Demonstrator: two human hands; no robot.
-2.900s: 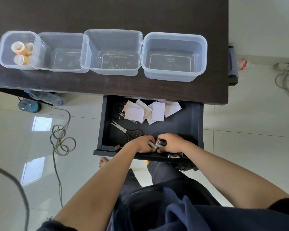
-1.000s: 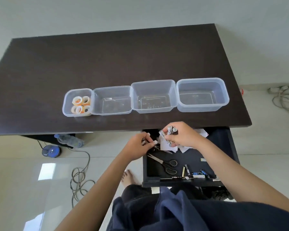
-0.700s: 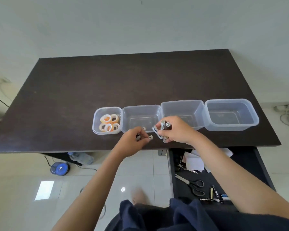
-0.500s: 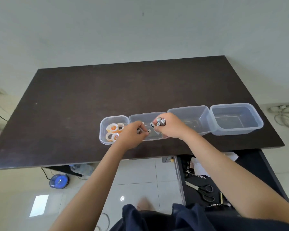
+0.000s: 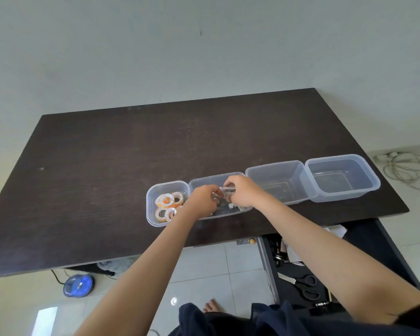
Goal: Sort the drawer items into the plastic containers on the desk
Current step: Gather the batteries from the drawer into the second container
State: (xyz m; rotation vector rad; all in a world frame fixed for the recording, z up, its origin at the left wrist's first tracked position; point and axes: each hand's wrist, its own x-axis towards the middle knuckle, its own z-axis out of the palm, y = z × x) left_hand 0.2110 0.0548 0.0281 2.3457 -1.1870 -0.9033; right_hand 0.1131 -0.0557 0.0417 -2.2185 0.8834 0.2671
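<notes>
Pale wall at 12; dark desk mid; tiled floor, open drawer at 5. Four clear containers in row. Both hands over 2nd container: right hand fingers curled round small batteries; left hand curled, contents can't tell.

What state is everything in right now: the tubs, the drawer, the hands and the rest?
Smallest tub: open, holding tape rolls.
Second tub: open, both hands over it.
Third tub: open, looks empty.
Fourth tub: open, looks empty.
Left hand: curled around small items.
Right hand: gripping batteries.
Drawer: pulled open.
Scissors: closed, lying in the drawer.
</notes>
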